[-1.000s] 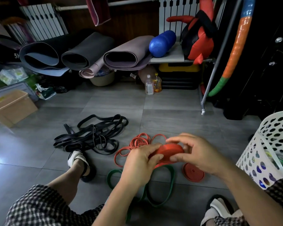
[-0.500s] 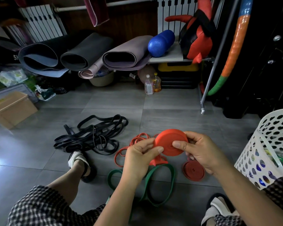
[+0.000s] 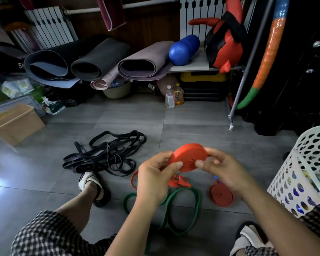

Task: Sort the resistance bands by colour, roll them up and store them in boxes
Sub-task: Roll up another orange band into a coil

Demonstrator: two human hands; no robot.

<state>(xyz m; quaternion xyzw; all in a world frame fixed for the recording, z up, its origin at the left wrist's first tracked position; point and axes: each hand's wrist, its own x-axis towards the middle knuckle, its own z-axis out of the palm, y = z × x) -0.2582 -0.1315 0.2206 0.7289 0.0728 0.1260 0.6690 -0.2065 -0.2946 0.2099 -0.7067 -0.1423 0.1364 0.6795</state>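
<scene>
A tight roll of red resistance band [image 3: 188, 156] is held up over the floor, its flat face turned towards me. My left hand [image 3: 153, 180] pinches its left edge and my right hand [image 3: 224, 170] pinches its right edge. The band's loose tail [image 3: 179, 182] hangs below the roll. A second rolled red band [image 3: 221, 195] lies on the floor under my right hand. Green bands [image 3: 183, 209] lie loose below the roll. A heap of black bands [image 3: 107, 154] lies to the left. More red loops [image 3: 134, 179] show beside my left hand.
A brown cardboard box [image 3: 15, 122] stands at the far left. A white perforated basket [image 3: 303, 172] stands at the right. My sandalled feet [image 3: 92, 183] rest on the grey tiles. Rolled mats [image 3: 100, 61], bottles [image 3: 174, 97] and a metal rack leg [image 3: 231, 124] line the back.
The red roll has been lifted from low over the floor and tilted up so its flat face shows; both hands have risen with it and shifted to its edges.
</scene>
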